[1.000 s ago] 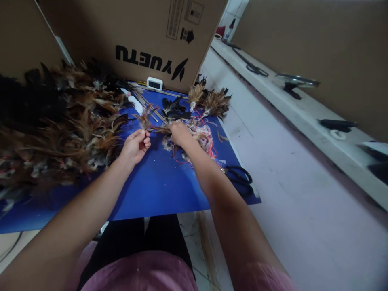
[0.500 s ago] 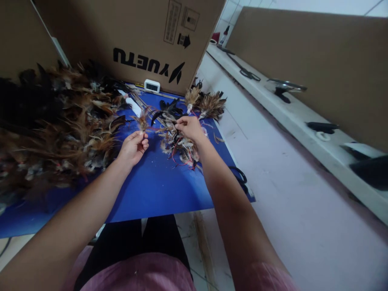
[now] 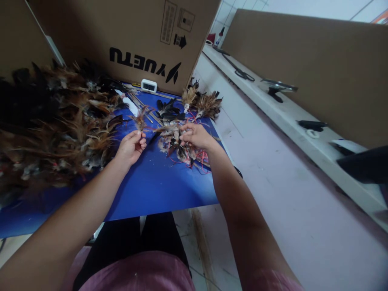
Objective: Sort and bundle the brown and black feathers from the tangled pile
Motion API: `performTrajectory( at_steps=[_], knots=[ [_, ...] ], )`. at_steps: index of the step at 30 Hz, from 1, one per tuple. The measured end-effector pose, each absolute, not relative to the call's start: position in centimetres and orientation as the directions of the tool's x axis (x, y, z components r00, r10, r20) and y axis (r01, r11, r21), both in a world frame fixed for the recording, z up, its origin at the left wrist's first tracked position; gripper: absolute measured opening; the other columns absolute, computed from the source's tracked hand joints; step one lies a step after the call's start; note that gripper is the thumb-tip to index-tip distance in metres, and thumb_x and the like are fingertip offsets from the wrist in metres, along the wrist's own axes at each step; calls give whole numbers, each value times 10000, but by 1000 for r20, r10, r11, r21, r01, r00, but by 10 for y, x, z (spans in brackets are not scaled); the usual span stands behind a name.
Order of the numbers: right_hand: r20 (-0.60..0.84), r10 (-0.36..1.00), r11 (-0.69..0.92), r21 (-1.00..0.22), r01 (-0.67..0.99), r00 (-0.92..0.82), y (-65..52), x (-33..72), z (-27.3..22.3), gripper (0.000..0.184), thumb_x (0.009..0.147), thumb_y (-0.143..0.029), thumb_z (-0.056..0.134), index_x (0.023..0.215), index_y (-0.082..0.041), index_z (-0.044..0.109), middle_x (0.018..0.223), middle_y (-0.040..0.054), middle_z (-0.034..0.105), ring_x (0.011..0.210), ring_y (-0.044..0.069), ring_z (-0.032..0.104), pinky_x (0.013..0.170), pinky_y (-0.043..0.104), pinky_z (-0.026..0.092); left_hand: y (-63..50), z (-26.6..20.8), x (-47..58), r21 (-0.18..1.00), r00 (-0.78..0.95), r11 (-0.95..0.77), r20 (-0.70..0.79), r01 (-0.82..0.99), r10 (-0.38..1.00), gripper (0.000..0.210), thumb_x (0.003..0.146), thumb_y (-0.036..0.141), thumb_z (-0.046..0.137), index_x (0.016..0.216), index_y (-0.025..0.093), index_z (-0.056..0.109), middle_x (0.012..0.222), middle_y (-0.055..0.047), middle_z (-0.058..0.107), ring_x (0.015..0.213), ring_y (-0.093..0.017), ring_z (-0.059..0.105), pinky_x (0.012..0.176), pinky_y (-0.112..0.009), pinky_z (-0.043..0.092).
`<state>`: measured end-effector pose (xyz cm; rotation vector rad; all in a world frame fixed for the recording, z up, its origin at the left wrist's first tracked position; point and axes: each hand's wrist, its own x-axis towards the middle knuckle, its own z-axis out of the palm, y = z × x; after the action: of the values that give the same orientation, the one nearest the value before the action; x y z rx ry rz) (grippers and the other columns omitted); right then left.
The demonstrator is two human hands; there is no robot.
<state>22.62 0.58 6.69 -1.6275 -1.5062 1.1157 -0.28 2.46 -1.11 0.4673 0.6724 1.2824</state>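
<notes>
My left hand (image 3: 132, 146) is closed in a pinch on the base of a small feather bunch (image 3: 140, 121), brown and reddish with its tips pointing up. Over a loose pile of feathers (image 3: 172, 139), grey, brown and black with red strings among them, is my right hand (image 3: 196, 136). Its fingers are bent and apart, touching the pile's right side; a dark feather shows by the fingertips. Black feathers (image 3: 166, 108) lie just behind this pile.
A big heap of brown and black feathers (image 3: 69, 133) covers the left of the blue tabletop (image 3: 145, 190). Tied feather bunches (image 3: 207, 106), a small white digital display (image 3: 149, 85) and a cardboard box (image 3: 136, 32) stand behind. Scissors (image 3: 244, 75) lie on the right ledge (image 3: 291, 125).
My right hand has shifted slightly right and down over the loose pile, its fingers now further apart. The left hand still pinches the feather bunch. The view has turned slightly.
</notes>
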Motion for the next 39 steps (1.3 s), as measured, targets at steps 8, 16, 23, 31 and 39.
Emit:
performTrajectory(
  at_steps=[8, 16, 23, 31, 39],
  knots=[
    [-57, 997, -39, -937, 348, -42, -3, 231, 61, 303, 574, -90, 738, 825, -166, 587, 542, -49, 647, 458, 91, 588, 401, 180, 404, 25, -13, -2, 670, 147, 229, -177, -707, 973, 134, 779, 58, 626, 686, 138, 571, 647, 3, 593, 454, -43, 479, 429, -147, 380],
    [38, 999, 27, -939, 344, 26, -6, 236, 64, 292, 599, -177, 760, 857, -153, 624, 580, -21, 651, 496, 117, 629, 386, 183, 405, 26, -15, -2, 675, 147, 227, -174, -703, 974, 125, 780, 72, 642, 696, 140, 581, 654, 3, 597, 456, -43, 480, 428, -148, 380],
    [56, 992, 34, -982, 184, 115, -13, 224, 67, 234, 664, -291, 770, 779, -161, 612, 655, 14, 687, 594, 120, 677, 431, 166, 446, 26, -18, -2, 682, 163, 230, -162, -695, 973, 135, 767, 88, 671, 692, 143, 574, 665, -1, 598, 461, -49, 481, 429, -156, 382],
    [88, 993, 104, -965, -240, 78, -15, 179, 45, 400, 621, -340, 828, 906, -206, 582, 745, -22, 681, 719, 139, 706, 572, 213, 542, 23, -17, -1, 701, 218, 259, -150, -664, 964, 140, 758, 119, 691, 681, 123, 574, 671, 2, 588, 460, -47, 467, 435, -173, 407],
    [100, 976, 141, -967, -211, 193, -4, 158, 11, 228, 664, -319, 743, 826, -202, 634, 777, -18, 666, 738, 106, 658, 638, 215, 520, 16, -13, 2, 727, 341, 307, -107, -614, 934, 173, 721, 147, 739, 688, 127, 570, 663, 1, 586, 467, -52, 468, 437, -174, 398]
  ],
)
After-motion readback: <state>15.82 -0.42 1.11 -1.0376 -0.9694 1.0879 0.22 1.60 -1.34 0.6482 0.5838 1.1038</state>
